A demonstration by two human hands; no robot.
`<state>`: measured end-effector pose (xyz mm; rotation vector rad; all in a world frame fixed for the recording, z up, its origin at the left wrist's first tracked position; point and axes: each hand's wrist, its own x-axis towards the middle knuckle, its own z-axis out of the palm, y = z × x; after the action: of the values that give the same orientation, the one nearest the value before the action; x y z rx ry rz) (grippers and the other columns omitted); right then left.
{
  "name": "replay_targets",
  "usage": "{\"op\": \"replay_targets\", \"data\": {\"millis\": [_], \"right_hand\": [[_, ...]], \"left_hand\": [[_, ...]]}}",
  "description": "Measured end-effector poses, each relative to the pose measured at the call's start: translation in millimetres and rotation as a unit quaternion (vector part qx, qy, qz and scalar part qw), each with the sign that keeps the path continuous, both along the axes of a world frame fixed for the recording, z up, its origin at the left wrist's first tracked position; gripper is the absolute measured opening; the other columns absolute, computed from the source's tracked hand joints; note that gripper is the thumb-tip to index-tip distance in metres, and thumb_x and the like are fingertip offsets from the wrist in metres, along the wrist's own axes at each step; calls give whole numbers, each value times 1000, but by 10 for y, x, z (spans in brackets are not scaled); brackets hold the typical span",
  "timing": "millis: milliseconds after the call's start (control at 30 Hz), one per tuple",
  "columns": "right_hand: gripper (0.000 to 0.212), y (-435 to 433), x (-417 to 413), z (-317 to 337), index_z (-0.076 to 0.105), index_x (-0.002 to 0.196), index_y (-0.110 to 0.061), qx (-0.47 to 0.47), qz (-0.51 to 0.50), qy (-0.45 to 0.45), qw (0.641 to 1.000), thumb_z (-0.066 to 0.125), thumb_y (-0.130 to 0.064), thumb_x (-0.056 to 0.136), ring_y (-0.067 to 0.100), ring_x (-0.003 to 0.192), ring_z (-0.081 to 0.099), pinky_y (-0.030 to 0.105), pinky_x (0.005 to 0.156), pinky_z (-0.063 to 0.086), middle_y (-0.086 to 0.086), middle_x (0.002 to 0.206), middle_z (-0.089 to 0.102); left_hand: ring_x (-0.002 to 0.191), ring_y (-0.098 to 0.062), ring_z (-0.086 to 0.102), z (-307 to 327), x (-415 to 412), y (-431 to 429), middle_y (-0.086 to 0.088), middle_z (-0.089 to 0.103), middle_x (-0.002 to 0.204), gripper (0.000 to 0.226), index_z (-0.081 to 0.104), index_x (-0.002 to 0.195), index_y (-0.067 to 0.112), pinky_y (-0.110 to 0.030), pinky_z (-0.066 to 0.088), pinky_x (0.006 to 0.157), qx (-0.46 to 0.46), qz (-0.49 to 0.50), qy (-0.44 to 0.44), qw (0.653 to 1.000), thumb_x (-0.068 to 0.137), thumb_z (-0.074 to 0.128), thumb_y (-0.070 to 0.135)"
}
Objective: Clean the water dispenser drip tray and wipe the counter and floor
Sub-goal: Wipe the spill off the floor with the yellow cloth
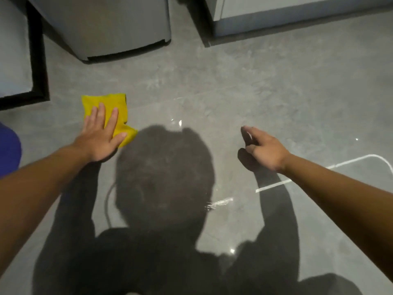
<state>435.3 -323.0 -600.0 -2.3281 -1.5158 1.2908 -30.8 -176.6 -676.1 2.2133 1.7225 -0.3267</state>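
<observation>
- The left hand (100,135) lies flat and open, palm down, fingers spread, pressing a yellow cloth (110,116) against the grey floor (212,86) at the left of the scene
- The cloth is crumpled, most of it showing beyond the fingertips on the far side, with one corner poking out to the right of the hand
- The right hand (261,147) is at the right, well apart from the cloth, holding nothing; its fingers are loosely curled and point toward the far side, and whether it touches the floor cannot be told
- A grey appliance base (119,28) stands on the floor at the far left, just beyond the cloth
- A grey cabinet (287,15) sits at the far right
- The person's shadow (165,167) falls between both arms on the near floor, which shows shiny glints
- A blue object (8,150) is at the left edge, near the left forearm
</observation>
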Motion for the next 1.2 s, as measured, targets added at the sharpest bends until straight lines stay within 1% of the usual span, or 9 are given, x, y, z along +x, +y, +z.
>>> {"op": "replay_targets", "data": {"millis": [200, 367, 467, 600, 700, 900, 1000, 1067, 1200], "right_hand": [[56, -399, 383, 102, 46, 149, -16, 78, -144, -88, 983, 55, -11, 95, 35, 121, 59, 38, 108, 42, 22, 139, 53], [51, -747, 593, 168, 49, 144, -10, 40, -166, -99, 980, 54, -7, 94, 37, 112, 62, 46, 104, 48, 23, 125, 61], [45, -776, 573, 184, 51, 141, -9, 30, -157, -109, 981, 54, -9, 96, 39, 106, 63, 39, 91, 49, 22, 118, 68], [32, -689, 275, 161, 55, 129, -12, 21, -105, -91, 990, 54, -11, 97, 35, 97, 62, 39, 84, 49, 19, 114, 69], [15, -584, -34, 65, 55, 109, -13, 13, -49, -87, 995, 59, -15, 94, 34, 94, 61, 36, 78, 45, 15, 106, 66], [35, -461, -230, -83, 51, 108, -17, -45, -67, -95, 992, 68, -39, 86, 34, 97, 61, 44, 86, 54, 12, 107, 60], [25, -479, -145, -135, 50, 95, -22, -23, -92, -83, 992, 66, -38, 85, 27, 85, 60, 38, 76, 49, 10, 100, 60], [21, -521, -35, -149, 49, 91, -24, -5, -105, -89, 991, 65, -36, 86, 25, 80, 60, 37, 73, 48, 9, 98, 60], [18, -689, 307, -174, 52, 95, -18, 16, -161, -107, 981, 63, -31, 90, 28, 81, 59, 37, 72, 46, 10, 95, 61]], "left_hand": [[158, -43, 1, 147, 1564, 12, -25, 2, 171, 81, 13, 165, 20, -54, 5, 127, 33, -258, -43, 965, 101, 49, 56], [158, -43, -4, 178, 2575, -1105, -22, -6, 171, 85, 6, 166, 24, -52, -6, 126, -24, -493, -48, 869, 99, 42, 63], [157, -43, 10, 179, 2462, -1903, -22, 10, 170, 84, 24, 164, 23, -56, 4, 127, -23, -549, -112, 828, 93, 52, 58], [158, -36, 16, 151, 1777, -2376, -15, 17, 171, 86, 26, 163, 28, -51, 6, 129, -11, -523, -93, 847, 87, 52, 59], [158, -34, 15, 158, 1251, -2381, -13, 16, 172, 85, 24, 163, 29, -48, 5, 128, -14, -441, -83, 894, 89, 51, 62], [153, -48, 22, 165, 368, -1700, -28, 25, 165, 89, 36, 158, 10, -63, 30, 119, -23, -180, -30, 983, 98, 22, 74], [157, -46, 4, 202, 278, -1084, -24, 3, 170, 107, 17, 164, 14, -58, 10, 125, -44, -51, -27, 997, 87, 12, 87], [158, -38, -10, 163, 398, -651, -18, -13, 171, 96, 3, 166, 25, -52, -1, 126, -31, 2, -12, 999, 91, 21, 83], [157, -30, -22, 121, 1080, 139, -12, -26, 169, 88, -10, 163, 35, -48, -8, 127, -40, -25, 8, 999, 97, 32, 74]]}}
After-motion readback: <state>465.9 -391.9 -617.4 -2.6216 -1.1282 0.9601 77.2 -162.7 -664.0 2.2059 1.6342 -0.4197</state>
